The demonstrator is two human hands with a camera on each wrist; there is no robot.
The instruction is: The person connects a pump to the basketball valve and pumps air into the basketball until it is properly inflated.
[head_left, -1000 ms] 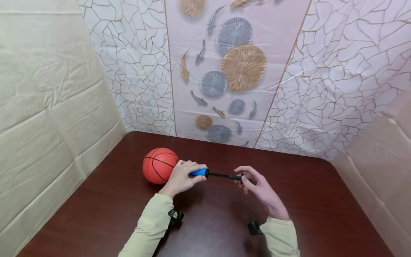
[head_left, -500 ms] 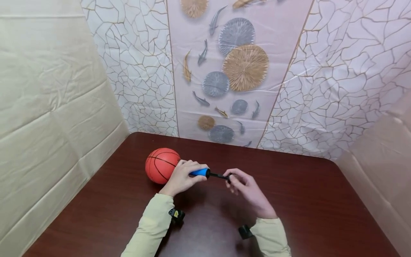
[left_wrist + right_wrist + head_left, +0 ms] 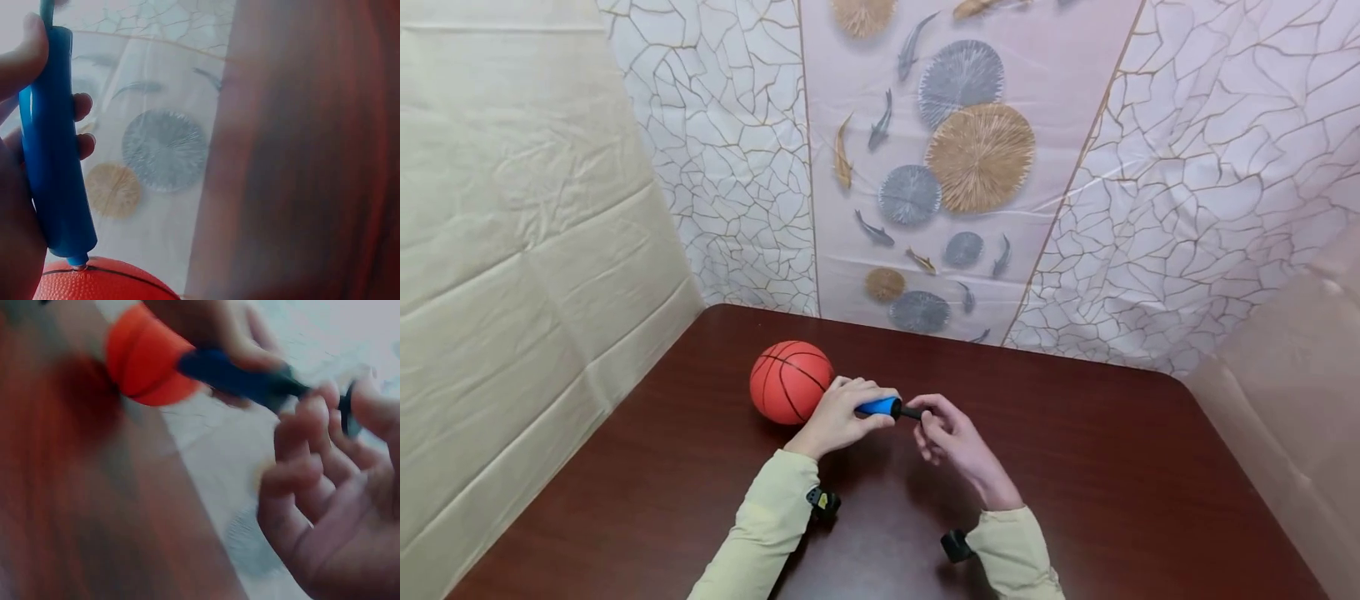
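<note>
My left hand (image 3: pixel 842 417) grips the blue barrel of a hand pump (image 3: pixel 56 150), fingers wrapped round it. In the left wrist view the pump's nozzle end meets the orange-red basketball (image 3: pixel 106 281), its needle right at the ball's surface. The basketball (image 3: pixel 792 382) sits on the table just left of that hand. My right hand (image 3: pixel 953 437) pinches the black handle at the pump's other end. Only a short stretch of black rod shows between handle and barrel. In the right wrist view the thumb and curled fingers close round the handle (image 3: pixel 350 411).
A dark reddish-brown table (image 3: pixel 1112 467) lies under both hands. Behind it hangs a patterned cloth (image 3: pixel 917 250) with fish and round motifs, and a cream cloth wall (image 3: pixel 527 275) stands at the left. Black wrist cameras sit on both cuffs.
My right hand has moved left toward my left hand, sliding the pump's rod into the barrel. The left hand keeps its grip, and the basketball stays beside it.
</note>
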